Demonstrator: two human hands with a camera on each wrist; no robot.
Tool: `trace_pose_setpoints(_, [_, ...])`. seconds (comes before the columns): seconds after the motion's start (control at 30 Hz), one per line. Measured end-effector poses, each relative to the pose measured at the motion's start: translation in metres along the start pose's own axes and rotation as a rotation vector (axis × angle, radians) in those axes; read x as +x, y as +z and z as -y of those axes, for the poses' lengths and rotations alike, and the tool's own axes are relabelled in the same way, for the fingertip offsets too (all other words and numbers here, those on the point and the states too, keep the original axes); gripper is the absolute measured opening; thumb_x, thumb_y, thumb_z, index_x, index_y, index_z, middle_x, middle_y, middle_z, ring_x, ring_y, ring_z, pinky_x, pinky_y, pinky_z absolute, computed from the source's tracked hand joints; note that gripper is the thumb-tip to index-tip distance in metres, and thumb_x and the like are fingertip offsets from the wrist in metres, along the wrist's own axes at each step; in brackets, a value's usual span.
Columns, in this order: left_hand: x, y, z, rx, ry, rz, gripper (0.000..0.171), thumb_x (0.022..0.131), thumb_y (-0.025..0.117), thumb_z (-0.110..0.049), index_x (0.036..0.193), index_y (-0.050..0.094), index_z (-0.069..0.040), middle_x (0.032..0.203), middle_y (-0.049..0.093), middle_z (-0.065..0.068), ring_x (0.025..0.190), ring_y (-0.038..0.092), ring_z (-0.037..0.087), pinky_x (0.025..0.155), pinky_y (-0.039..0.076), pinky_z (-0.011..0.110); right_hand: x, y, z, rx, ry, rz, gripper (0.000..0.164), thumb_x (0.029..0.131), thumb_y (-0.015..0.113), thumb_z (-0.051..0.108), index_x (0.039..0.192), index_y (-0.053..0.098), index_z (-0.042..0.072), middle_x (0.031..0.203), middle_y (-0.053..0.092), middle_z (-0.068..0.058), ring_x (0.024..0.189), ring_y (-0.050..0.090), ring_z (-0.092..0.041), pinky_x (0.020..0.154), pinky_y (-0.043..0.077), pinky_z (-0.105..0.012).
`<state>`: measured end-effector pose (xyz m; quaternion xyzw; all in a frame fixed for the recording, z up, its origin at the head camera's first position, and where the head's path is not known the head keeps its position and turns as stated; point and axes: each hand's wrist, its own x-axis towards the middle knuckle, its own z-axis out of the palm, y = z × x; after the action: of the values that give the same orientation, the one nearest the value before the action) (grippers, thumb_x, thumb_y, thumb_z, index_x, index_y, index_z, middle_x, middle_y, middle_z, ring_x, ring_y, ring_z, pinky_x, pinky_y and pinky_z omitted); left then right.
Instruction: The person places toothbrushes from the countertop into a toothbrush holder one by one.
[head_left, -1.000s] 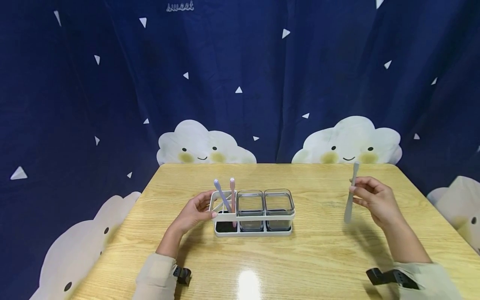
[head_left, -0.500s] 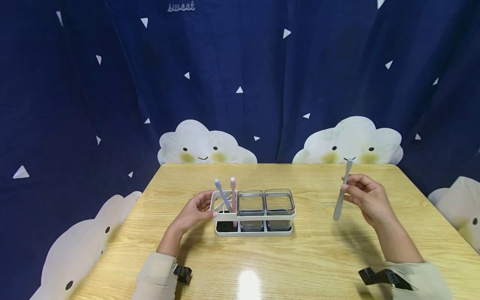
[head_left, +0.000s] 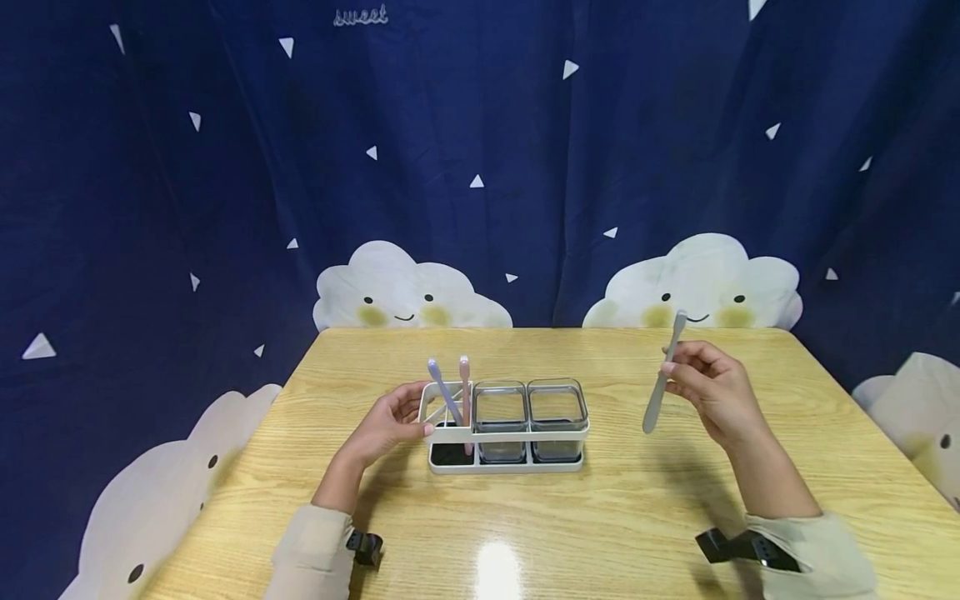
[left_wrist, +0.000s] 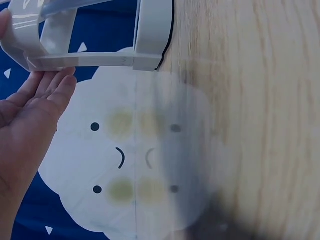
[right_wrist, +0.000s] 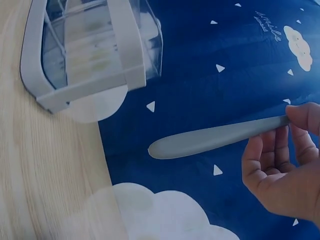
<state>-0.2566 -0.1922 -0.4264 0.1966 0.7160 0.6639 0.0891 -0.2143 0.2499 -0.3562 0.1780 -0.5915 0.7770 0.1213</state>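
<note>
A white toothbrush holder (head_left: 510, 468) stands on the table, with two clear square cups in its middle and right compartments. In its left compartment lean a blue toothbrush (head_left: 446, 392) and a pink toothbrush (head_left: 465, 387), heads up. My left hand (head_left: 388, 423) grips the holder's left end, thumb at the front and fingers behind; the left wrist view shows the fingertips at the frame's edge (left_wrist: 90, 61). To the right, above the table, my right hand (head_left: 708, 387) pinches a grey toothbrush (head_left: 656, 403) around its middle. Its head points up and its wide handle end slants down toward the left.
The left clear cup (head_left: 501, 404) and the right clear cup (head_left: 558, 404) rise above the holder's front rail. Behind the wooden table (head_left: 375, 533) hangs a dark blue curtain (head_left: 450, 100) with white clouds and triangles.
My right hand has moved left with the grey toothbrush, toward the holder, and the brush has tilted more. The left hand and the holder have kept their place.
</note>
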Motion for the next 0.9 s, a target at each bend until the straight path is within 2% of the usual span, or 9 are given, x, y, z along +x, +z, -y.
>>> trace_pose_setpoints(0.37, [-0.001,0.0,0.001,0.0,-0.011,-0.003,0.067,0.074,0.072,0.006,0.133,0.039,0.009,0.127,0.044,0.032,0.119,0.042,0.043,0.102,0.032,0.037,0.005,0.02,-0.003,0.01,0.016,0.012,0.021,0.086,0.056,-0.012,0.093,0.064,0.006,0.09,0.059,-0.004,0.075,0.057,-0.013,0.065,0.052,-0.026])
trace_pose_setpoints(0.6, [0.0,-0.001,0.001,0.007,-0.005,0.0,0.065,0.075,0.072,0.007,0.132,0.04,0.01,0.126,0.044,0.033,0.119,0.042,0.044,0.103,0.028,0.045,0.007,0.034,0.0,0.032,0.01,0.02,0.019,0.086,0.055,-0.012,0.093,0.063,0.004,0.089,0.059,-0.004,0.076,0.057,-0.013,0.066,0.052,-0.027])
trace_pose_setpoints(0.9, [0.001,-0.002,-0.002,0.006,0.027,0.005,0.065,0.073,0.072,0.009,0.131,0.042,0.012,0.127,0.044,0.035,0.121,0.039,0.046,0.104,0.028,0.04,0.013,0.052,0.0,0.055,-0.001,0.026,0.022,0.085,0.055,-0.014,0.091,0.064,0.005,0.085,0.058,-0.005,0.072,0.057,-0.014,0.065,0.052,-0.026])
